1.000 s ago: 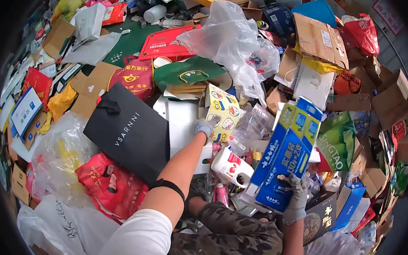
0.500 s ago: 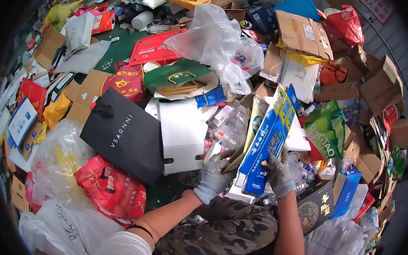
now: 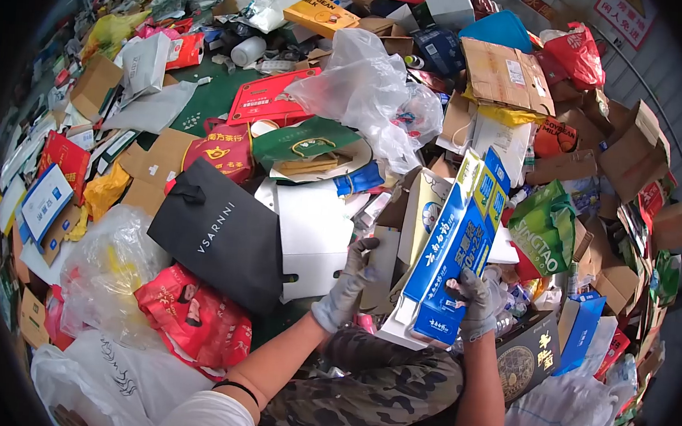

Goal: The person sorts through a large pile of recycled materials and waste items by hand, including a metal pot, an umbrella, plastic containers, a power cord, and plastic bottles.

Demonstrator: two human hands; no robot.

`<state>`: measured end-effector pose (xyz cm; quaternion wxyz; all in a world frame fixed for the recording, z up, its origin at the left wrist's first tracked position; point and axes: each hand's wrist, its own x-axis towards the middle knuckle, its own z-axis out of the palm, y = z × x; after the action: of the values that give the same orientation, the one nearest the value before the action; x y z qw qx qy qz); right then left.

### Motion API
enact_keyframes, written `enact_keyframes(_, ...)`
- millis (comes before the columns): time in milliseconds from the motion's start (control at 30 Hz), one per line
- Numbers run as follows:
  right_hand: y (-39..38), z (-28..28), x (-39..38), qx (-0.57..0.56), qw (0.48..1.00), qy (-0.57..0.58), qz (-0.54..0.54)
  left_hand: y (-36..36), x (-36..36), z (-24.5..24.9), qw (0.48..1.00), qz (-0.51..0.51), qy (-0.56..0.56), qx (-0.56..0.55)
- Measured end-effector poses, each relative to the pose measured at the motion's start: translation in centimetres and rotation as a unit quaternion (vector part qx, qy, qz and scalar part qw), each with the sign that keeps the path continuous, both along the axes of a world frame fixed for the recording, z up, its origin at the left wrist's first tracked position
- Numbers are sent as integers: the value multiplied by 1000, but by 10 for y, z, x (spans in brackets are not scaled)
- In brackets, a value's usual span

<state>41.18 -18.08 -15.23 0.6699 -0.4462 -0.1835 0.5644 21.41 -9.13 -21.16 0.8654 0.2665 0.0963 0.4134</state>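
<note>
My right hand (image 3: 477, 303), in a grey work glove, grips the right edge of a long blue and yellow printed carton (image 3: 451, 259), its thumb on the front face. The carton stands tilted above my knee, with pale inner board showing along its left side. My left hand (image 3: 342, 287), gloved too, is left of the carton with its fingers apart and holds nothing I can see. Beside those fingers is a grey-brown cardboard piece (image 3: 382, 261). A black VSARNNI paper bag (image 3: 222, 237) lies further left, next to a white board (image 3: 313, 227).
Mixed packaging is heaped all around. A red plastic bag (image 3: 194, 317) and a clear bag (image 3: 111, 269) lie at left. On the right are a green SINGTAO bag (image 3: 543, 225), a black box (image 3: 531, 353) and brown cartons (image 3: 634, 149). A metal rail (image 3: 638, 71) runs behind.
My left hand has come off the cardboard by the carton and moved slightly left, its fingers spreading. The blue carton, still in my right hand, has shifted slightly right and down. The view has tilted a little.
</note>
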Motion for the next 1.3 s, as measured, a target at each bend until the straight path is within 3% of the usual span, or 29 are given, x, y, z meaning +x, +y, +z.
enact_keyframes(33, -1, -30, 20, -7, 994, -104, -24, 6, 4, 1, 997, 12, 72, 6)
enact_keyframes(67, 3, -1, -3, 11, 993, -115, -6, 12, 5, 0, 989, 26, 146, 10)
enact_keyframes(133, 8, 1, -5, -17, 995, -103, 4, 19, 11, 13, 978, 36, 205, 0)
enact_keyframes(167, 10, -10, 0, 0, 997, -67, -34, 26, 13, 2, 976, -8, 215, -35)
enact_keyframes(200, 13, -8, 3, -16, 998, -48, -27, 24, 23, 1, 980, 21, 196, -33)
enact_keyframes(267, 15, -3, 6, -45, 994, -94, -43, 21, 27, 6, 981, -14, 176, 78)
enact_keyframes(300, 16, -12, 14, -105, 976, -187, -48, 18, 32, 2, 987, -21, 119, 107)
enact_keyframes(333, 22, -24, 13, -79, 973, -200, -88, 14, 39, -3, 989, -27, 60, 135)
enact_keyframes(400, 22, -22, 20, -128, 940, -307, -75, 9, 47, -1, 998, 22, 30, 54)
enact_keyframes(433, 26, -30, 18, -53, 929, -337, -141, 7, 50, -4, 998, 25, 18, 53)
enact_keyframes(467, 26, -35, 20, -62, 878, -434, -193, 6, 50, -4, 998, 29, 6, 52)
enact_keyframes(500, 26, -39, 23, -70, 942, -296, -138, 8, 46, -4, 997, -20, 23, 71)
enact_keyframes(533, 23, -40, 25, -77, 982, -149, -83, 8, 50, -1, 994, 15, 38, 105)
enact_keyframes(600, 19, -40, 12, -132, 988, 71, -37, 17, 44, 4, 952, 52, 173, 249)
enact_keyframes(700, 22, -56, 14, -123, 988, 76, -60, 38, 47, -8, 978, 9, 84, 192)
enact_keyframes(800, 26, -53, 16, -124, 989, 25, -72, 54, 39, -7, 970, -17, 60, 234)
enact_keyframes(833, 25, -48, 19, -127, 988, -6, -86, 74, 31, -24, 935, -59, 163, 311)
enact_keyframes(900, 20, -45, 29, -132, 972, -113, -157, 120, 26, -40, 931, 45, 223, 285)
enact_keyframes(933, 14, -39, 31, -140, 961, -110, -210, 162, 26, -70, 774, 261, 399, 417)
enact_keyframes(967, 11, -32, 30, -133, 962, -84, -223, 202, 9, -73, 575, 333, 553, 503)
enact_keyframes(1000, 8, -23, 30, -124, 961, -61, -238, 238, -4, -86, 429, 340, 666, 507)
enact_keyframes(1033, 0, -18, 36, -168, 960, -51, -219, 266, -14, -90, 320, 299, 762, 476)
enact_keyframes(1133, -18, -32, 44, -191, 942, -69, -268, 319, -42, -99, 169, 170, 869, 434)
enact_keyframes(1200, -31, -50, 63, -206, 941, -53, -262, 333, -44, -99, 213, 56, 898, 380)
enact_keyframes(1300, -36, -52, 72, -209, 940, 7, -272, 365, -37, -117, 138, -36, 904, 403)
